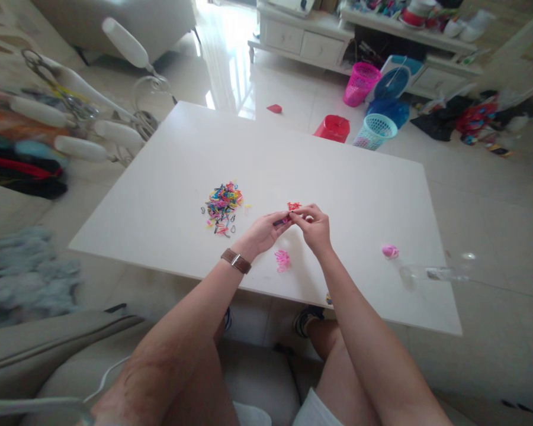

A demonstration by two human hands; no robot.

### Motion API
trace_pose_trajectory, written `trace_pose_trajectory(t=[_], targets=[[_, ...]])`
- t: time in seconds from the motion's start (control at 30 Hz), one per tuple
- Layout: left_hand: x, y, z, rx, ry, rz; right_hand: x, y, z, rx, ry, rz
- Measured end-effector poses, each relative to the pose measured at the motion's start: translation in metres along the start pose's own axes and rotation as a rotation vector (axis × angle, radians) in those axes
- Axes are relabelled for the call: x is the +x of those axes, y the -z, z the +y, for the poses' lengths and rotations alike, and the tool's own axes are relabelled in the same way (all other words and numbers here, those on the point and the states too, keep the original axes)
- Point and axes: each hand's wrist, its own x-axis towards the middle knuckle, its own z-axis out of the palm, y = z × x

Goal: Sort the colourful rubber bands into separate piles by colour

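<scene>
My left hand (265,232), with a brown watch strap (236,261) at its wrist, holds a small dark and pink item (283,222) in its fingers. My right hand (314,227) meets it from the right, thumb and fingertips pinched at the item's end; what exactly they grip is too small to tell. Just beyond the fingertips lies a small red cluster (294,206). Nearer to me, below the hands, is a pile of pink bands (282,260). Left of my hands sits a heap of mixed coloured bands (223,202).
The white table (337,177) carries a pink object (389,252) and a clear container (430,273) at the right. A small yellowish item (329,299) lies at the near edge. Beyond stand a red bin (335,128) and a light blue basket (375,131).
</scene>
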Motion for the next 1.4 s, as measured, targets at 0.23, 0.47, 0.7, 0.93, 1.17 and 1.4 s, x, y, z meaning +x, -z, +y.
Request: trace_pose_trajectory(t=[0.23, 0.47, 0.7, 0.93, 1.17, 1.4], targets=[[0.0, 0.002, -0.001, 0.076, -0.008, -0.016, 0.001, -0.002, 0.0, 0.018, -0.025, 0.024], [0.008, 0.013, 0.014, 0.087, -0.081, 0.168, 0.002, 0.0, 0.001, 0.019, -0.058, 0.039], [0.022, 0.037, 0.017, 0.065, -0.122, 0.461, 0.002, 0.005, -0.002, 0.048, -0.112, 0.055], [0.028, 0.039, 0.003, 0.098, -0.098, 0.528, 0.002, 0.007, -0.004, 0.051, -0.122, 0.046], [0.036, 0.054, 0.001, 0.219, -0.064, 0.567, 0.002, 0.013, -0.006, 0.048, -0.107, 0.06], [0.031, 0.053, 0.009, 0.388, -0.011, 0.52, 0.002, 0.014, -0.008, 0.026, -0.102, 0.06]])
